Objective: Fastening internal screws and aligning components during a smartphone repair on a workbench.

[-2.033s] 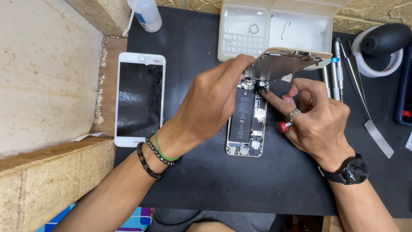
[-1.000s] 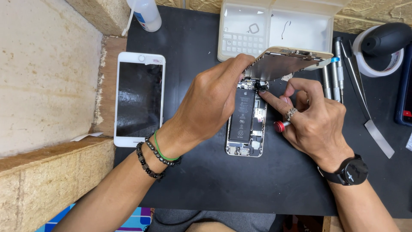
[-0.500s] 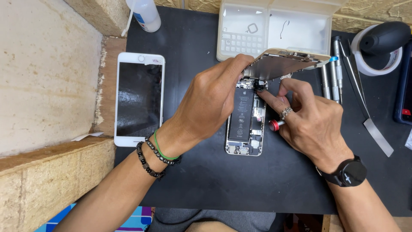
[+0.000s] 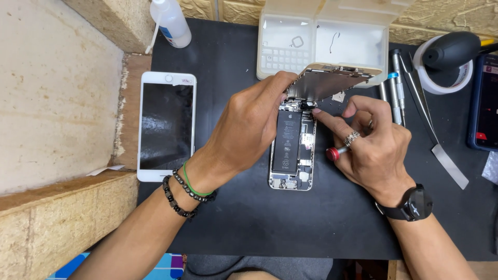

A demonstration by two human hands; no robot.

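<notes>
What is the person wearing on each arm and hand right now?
Both forearms are bare, with no sleeves. The left wrist carries two dark beaded bracelets and a thin green band. The right wrist has a black wristwatch with a dark face, and a silver patterned ring sits on a right finger.

- We see a white phone (image 4: 166,127) lying left on the black mat, its screen dark.
- Far right, a dark-blue device (image 4: 485,103) shows a dim screen with a red patch.
- The white bottle (image 4: 170,23) up top carries a blue label.
</notes>
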